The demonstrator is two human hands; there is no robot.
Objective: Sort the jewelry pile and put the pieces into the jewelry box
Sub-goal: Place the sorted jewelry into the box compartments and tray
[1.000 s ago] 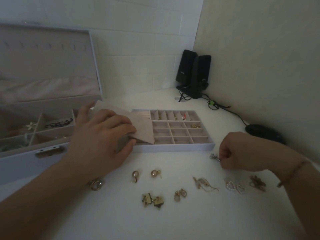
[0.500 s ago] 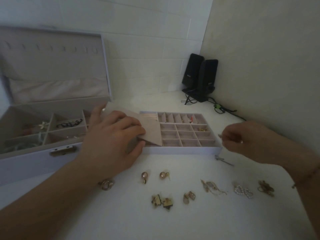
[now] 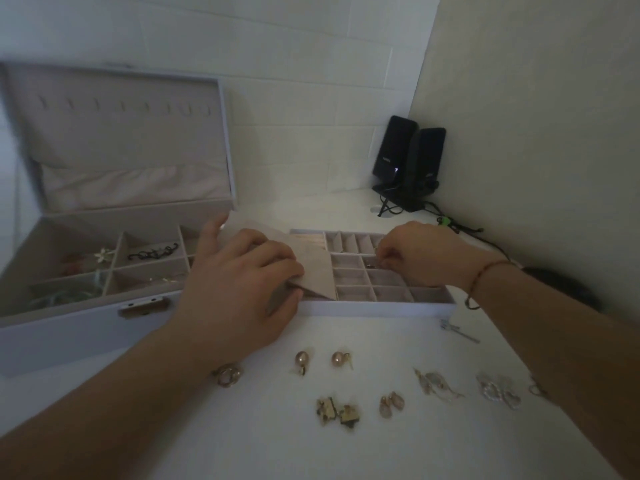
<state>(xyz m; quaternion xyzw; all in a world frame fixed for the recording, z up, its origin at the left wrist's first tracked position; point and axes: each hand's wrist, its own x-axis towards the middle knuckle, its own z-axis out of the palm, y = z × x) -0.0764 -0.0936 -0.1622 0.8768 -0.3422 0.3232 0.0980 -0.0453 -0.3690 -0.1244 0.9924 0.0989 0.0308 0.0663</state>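
The left hand [image 3: 239, 289] lies on the tan flap [image 3: 311, 268] at the left end of the divided tray [image 3: 377, 308], fingers [image 3: 273, 252] laid fairly flat and close together on it, likely to hold the flap back and steady the tray. The right hand [image 3: 412, 258] hangs over the tray's middle cells, fingers curled with the tips drawn together as if pinching a small piece; the piece itself is too small and dim to make out, so this looks like a drop into a cell.

The tray's near cells look empty. Left of the tray, the open jewelry box [image 3: 86, 323] holds a black chain [image 3: 152, 252], a small flower piece [image 3: 103, 254] and some pale items.

In front of the tray on the worktop [image 3: 242, 441] the unsorted pieces lie in loose pairs: pearl earrings [image 3: 320, 360], square gold earrings [image 3: 337, 410], heart earrings [image 3: 498, 393], a ring [image 3: 228, 375] and a silver piece [image 3: 457, 332].
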